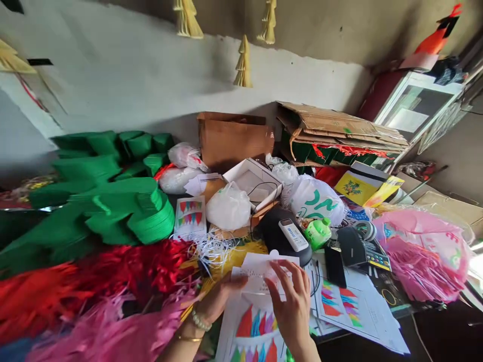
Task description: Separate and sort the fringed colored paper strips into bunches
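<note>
Low in the centre, my left hand [221, 296], with a beaded bracelet and a thin bangle at its wrist, pinches the left edge of a white paper [260, 279] bearing small print. The fingers of my right hand [290, 301] are bent and spread over the right side of that paper, with the fingertips at its surface. Beneath it lies a sheet [252, 327] printed with rows of coloured tassels. More such printed sheets [350, 301] lie to the right of my right hand.
Stacked green paper [113, 201] and red tassels [151, 266] fill the left. Behind my hands are white strings [215, 251], a plastic bag [228, 206], an open white box [252, 183] and a calculator [293, 235]. A black phone [335, 267] and pink tassels [422, 256] lie right.
</note>
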Available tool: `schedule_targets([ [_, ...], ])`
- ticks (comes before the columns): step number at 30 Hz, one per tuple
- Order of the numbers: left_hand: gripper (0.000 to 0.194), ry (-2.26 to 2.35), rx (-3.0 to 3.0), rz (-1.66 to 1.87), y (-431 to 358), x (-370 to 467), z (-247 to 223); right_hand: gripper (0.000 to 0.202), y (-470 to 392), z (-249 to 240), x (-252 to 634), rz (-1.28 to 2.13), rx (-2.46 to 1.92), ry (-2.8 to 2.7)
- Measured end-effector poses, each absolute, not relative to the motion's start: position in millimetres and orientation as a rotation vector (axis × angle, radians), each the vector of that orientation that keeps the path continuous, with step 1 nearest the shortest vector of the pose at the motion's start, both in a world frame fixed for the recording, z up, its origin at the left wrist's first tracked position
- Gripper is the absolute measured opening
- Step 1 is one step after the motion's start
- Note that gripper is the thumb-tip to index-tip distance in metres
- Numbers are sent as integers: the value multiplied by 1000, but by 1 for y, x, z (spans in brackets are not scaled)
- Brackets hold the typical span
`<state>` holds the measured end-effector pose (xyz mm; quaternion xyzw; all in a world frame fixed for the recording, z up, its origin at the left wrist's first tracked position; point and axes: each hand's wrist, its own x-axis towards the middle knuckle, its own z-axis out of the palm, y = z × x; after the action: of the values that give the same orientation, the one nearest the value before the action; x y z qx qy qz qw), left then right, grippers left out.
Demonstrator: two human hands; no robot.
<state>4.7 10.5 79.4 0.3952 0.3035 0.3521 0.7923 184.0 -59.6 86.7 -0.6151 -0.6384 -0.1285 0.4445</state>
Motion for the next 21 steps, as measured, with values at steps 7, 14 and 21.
schedule_targets([
  [7, 43, 537, 639, 572, -20, -87, 74, 29, -79, 92, 80, -160, -1416, -1634],
  [14, 45, 533, 676, 531, -45, -151, 74, 22, -108, 102, 36, -129, -1332, -1621],
  [21, 40, 618, 836, 582, -54, -182, 79, 19, -118, 118, 1, -143, -1315, -1606],
])
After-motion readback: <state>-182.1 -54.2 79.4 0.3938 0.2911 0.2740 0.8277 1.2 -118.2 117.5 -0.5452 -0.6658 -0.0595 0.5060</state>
